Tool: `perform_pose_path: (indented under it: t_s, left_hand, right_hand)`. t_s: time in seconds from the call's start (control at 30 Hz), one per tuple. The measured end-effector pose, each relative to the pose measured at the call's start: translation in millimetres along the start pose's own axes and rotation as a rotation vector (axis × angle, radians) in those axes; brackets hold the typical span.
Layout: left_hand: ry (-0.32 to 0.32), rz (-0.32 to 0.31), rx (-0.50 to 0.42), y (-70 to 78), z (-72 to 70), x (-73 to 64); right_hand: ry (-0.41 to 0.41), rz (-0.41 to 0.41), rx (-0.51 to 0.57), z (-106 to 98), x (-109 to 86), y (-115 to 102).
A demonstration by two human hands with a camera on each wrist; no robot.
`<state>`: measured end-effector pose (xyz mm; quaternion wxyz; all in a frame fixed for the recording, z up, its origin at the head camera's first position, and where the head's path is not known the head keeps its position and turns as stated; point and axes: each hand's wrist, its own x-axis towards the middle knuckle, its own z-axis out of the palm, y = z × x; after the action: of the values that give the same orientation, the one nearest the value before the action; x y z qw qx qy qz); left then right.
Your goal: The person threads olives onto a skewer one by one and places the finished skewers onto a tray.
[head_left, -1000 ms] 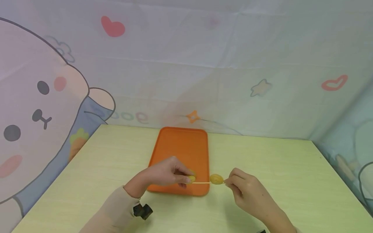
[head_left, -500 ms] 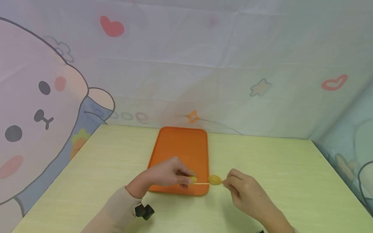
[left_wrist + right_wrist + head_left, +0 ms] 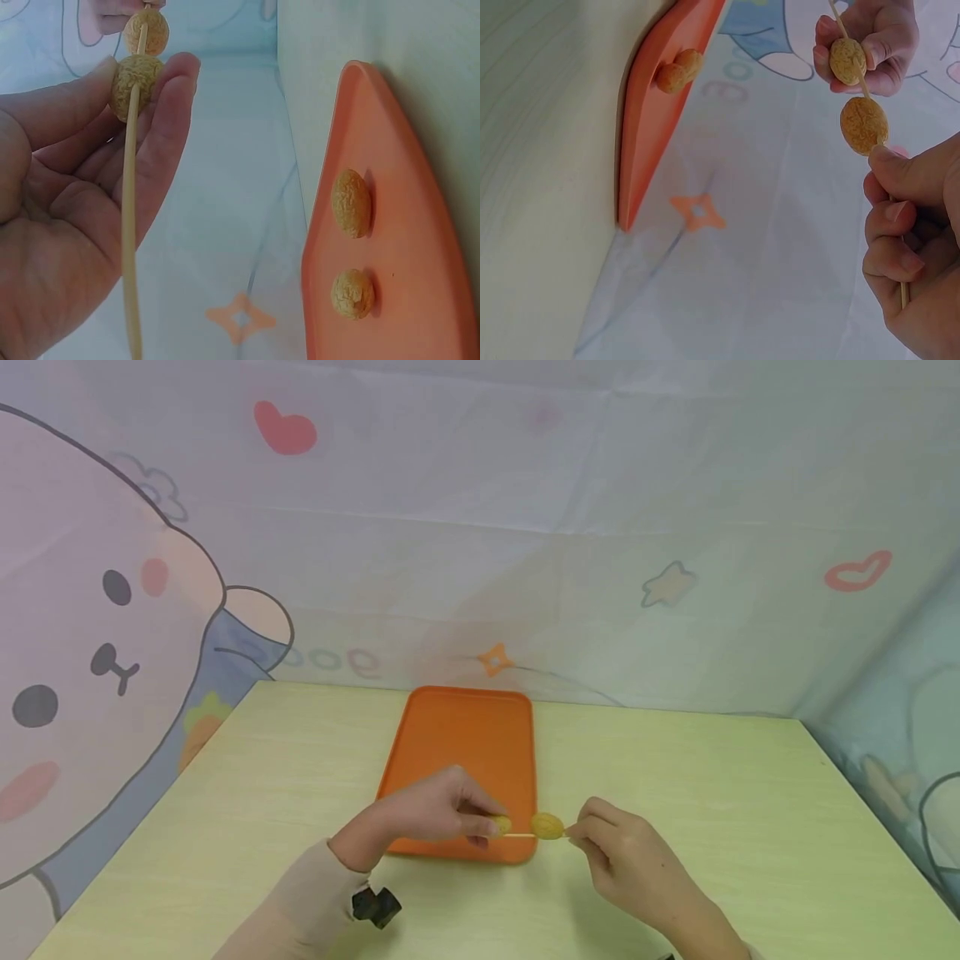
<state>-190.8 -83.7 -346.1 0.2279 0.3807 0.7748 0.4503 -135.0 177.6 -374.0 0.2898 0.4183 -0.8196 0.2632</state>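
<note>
In the head view my left hand [image 3: 448,810] pinches a wrinkled, oval, yellow-brown ball [image 3: 135,88] between thumb and fingers. A thin wooden skewer [image 3: 129,225] runs through that ball and extends well beyond it in the left wrist view. A second similar ball [image 3: 864,126] is threaded on the same skewer, a short gap away. Just past this second ball, my right hand [image 3: 922,232] grips the skewer with curled fingers, and the skewer's end shows below them. Both hands are held above the table, the left over the tray's near part.
An orange tray [image 3: 472,735] lies on the pale table [image 3: 675,777]. Two more wrinkled balls, one oval [image 3: 351,202] and one rounder [image 3: 352,294], rest on it. A printed cloth [image 3: 450,527] hangs behind the table.
My right hand has shifted slightly left with the second ball, and my left hand slightly right. The gap between the two balls has narrowed. Both grips stay the same.
</note>
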Motion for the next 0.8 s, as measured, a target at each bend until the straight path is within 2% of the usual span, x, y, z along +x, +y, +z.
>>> perform_pose_path:
  t_s: [0.5, 0.8]
  left_hand:
    - [0.002, 0.003, -0.027, 0.0, 4.1, 5.1]
    - [0.0, 0.008, -0.003, 3.9, 5.5, 9.5]
  right_hand:
    - [-0.001, 0.004, -0.001, 3.0, -0.9, -1.3]
    - [-0.006, 0.005, -0.003, 2.4, -1.3, -1.5]
